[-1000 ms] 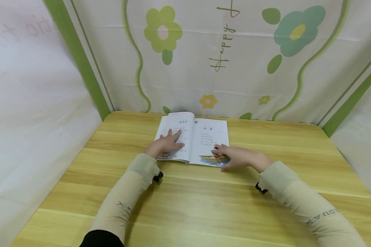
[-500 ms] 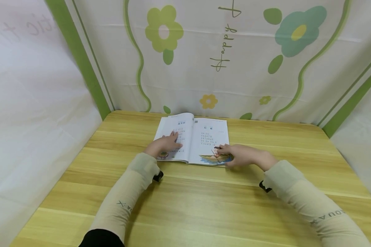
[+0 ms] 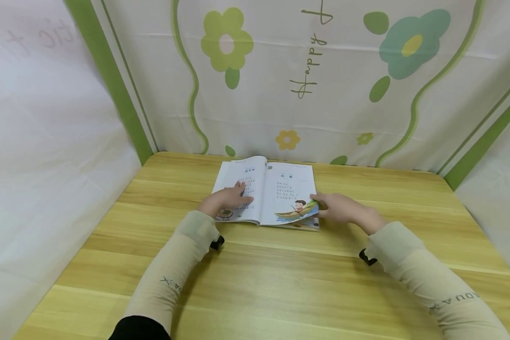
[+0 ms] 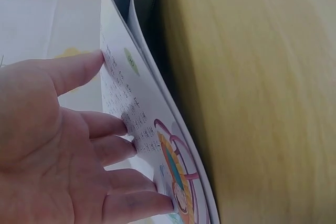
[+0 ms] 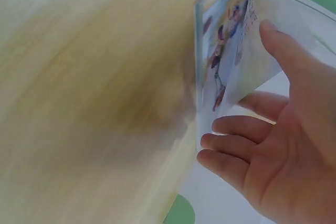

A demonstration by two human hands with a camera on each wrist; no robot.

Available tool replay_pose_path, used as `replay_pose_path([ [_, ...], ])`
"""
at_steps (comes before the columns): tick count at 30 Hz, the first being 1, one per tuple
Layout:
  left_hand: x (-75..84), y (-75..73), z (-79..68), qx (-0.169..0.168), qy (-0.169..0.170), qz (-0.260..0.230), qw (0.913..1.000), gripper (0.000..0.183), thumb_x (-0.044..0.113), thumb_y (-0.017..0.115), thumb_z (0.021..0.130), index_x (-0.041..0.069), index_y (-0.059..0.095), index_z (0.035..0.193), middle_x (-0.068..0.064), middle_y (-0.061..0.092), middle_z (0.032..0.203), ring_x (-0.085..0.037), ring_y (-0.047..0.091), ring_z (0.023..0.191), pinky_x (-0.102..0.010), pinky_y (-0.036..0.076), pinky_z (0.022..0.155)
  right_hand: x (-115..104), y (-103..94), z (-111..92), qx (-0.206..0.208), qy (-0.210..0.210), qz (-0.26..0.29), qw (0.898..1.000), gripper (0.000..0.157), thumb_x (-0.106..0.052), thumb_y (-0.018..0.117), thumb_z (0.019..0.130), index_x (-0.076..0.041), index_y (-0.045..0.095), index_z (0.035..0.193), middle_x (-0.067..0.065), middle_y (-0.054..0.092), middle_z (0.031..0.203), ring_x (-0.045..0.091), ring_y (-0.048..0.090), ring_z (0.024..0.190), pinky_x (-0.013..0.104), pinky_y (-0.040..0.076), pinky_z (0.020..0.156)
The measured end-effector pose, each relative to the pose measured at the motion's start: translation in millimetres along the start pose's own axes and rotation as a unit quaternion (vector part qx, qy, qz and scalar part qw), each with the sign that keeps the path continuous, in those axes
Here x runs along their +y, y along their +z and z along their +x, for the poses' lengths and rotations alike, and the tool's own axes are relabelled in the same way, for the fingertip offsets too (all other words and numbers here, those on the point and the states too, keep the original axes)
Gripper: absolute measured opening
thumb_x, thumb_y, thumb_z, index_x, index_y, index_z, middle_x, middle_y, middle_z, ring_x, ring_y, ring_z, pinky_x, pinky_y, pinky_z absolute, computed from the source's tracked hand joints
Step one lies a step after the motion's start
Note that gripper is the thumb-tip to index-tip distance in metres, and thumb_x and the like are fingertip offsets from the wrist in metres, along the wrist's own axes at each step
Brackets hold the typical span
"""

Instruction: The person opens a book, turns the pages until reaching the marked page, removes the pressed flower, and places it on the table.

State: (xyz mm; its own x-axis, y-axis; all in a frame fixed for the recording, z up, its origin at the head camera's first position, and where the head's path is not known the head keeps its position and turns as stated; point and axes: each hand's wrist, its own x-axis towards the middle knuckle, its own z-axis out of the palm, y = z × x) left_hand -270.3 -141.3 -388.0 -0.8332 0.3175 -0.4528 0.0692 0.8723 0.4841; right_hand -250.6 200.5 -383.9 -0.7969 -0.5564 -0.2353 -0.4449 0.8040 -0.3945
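An open book [image 3: 282, 208] with printed text and colored drawings lies near the back of the wooden table. On its left page [image 4: 149, 103] rests my left hand [image 3: 227, 199], its fingertips pressing the paper. At the lower right corner of the right page, my right hand [image 3: 344, 208] pinches a single leaf [image 5: 260, 56] between thumb and index finger. That leaf is lifted at the corner, and a picture page [image 5: 215, 51] shows beneath it. In the right wrist view the other fingers reach toward the book's edge.
The wooden table [image 3: 272, 283] stretches in front of the book. Behind it hangs a white cloth [image 3: 255, 108] with printed flowers and lettering, meeting the table's back edge. White cloth walls also stand at left and right.
My right hand has moved slightly right and lifted the right page's lower corner, uncovering the page below. The left hand stays on the left page, its fingers shifting a little.
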Motion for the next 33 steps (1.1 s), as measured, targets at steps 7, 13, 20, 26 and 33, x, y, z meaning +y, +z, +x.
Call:
replay_pose_path([
  [7, 2.2, 0.3, 0.3, 0.003, -0.004, 0.006, 1.0000, 0.079, 0.047, 0.042, 0.109, 0.002, 0.006, 0.164, -0.018, 0.000, 0.170, -0.038, 0.007, 0.155, -0.049, 0.011, 0.124, -1.2, -7.6, -2.0, 0.037, 0.005, 0.029, 0.999, 0.068, -0.025, 0.065, 0.102, 0.009, 0.036, 0.154, 0.037, 0.060, 0.129, 0.015, 0.046, 0.058, 0.041, 0.050, 0.075],
  [13, 2.6, 1.0, -0.8, 0.008, -0.007, -0.005, 0.9999, 0.079, 0.047, 0.043, 0.109, 0.003, 0.007, 0.164, -0.017, 0.000, 0.170, -0.039, 0.006, 0.155, -0.050, 0.013, 0.124, -5.0, -11.3, -2.2, 0.061, -0.007, 0.057, 0.997, 0.070, -0.024, 0.063, 0.103, 0.005, 0.031, 0.158, 0.024, 0.067, 0.092, 0.010, 0.026, 0.051, 0.044, 0.046, 0.078],
  [20, 3.3, 1.4, -1.5, 0.006, -0.009, -0.010, 0.9999, 0.079, 0.047, 0.043, 0.109, 0.005, 0.006, 0.164, -0.016, -0.001, 0.170, -0.041, 0.006, 0.155, -0.051, 0.014, 0.123, -12.1, -12.7, 1.1, 0.082, -0.021, 0.059, 0.995, 0.077, -0.034, 0.066, 0.102, 0.003, 0.030, 0.159, 0.029, 0.065, 0.120, 0.025, 0.053, 0.058, 0.053, 0.047, 0.097],
  [26, 3.4, 0.8, -2.0, 0.008, -0.008, -0.006, 0.9999, 0.079, 0.047, 0.043, 0.109, 0.004, 0.007, 0.164, -0.016, 0.000, 0.170, -0.039, 0.007, 0.155, -0.049, 0.013, 0.124, -22.1, -12.6, 6.4, 0.081, -0.033, 0.062, 0.994, 0.082, -0.044, 0.066, 0.101, -0.004, 0.028, 0.162, 0.024, 0.024, 0.164, 0.046, 0.042, 0.139, 0.058, 0.035, 0.113],
  [33, 4.1, -1.0, -3.2, 0.003, 0.000, -0.016, 0.9999, 0.077, 0.048, 0.039, 0.110, 0.004, 0.006, 0.164, -0.017, -0.001, 0.170, -0.034, 0.005, 0.156, -0.046, 0.013, 0.124, -37.5, -11.6, 15.8, 0.073, -0.063, 0.053, 0.994, 0.076, -0.039, 0.067, 0.101, -0.006, 0.033, 0.160, 0.023, 0.020, 0.166, 0.044, 0.034, 0.145, 0.057, 0.032, 0.115],
])
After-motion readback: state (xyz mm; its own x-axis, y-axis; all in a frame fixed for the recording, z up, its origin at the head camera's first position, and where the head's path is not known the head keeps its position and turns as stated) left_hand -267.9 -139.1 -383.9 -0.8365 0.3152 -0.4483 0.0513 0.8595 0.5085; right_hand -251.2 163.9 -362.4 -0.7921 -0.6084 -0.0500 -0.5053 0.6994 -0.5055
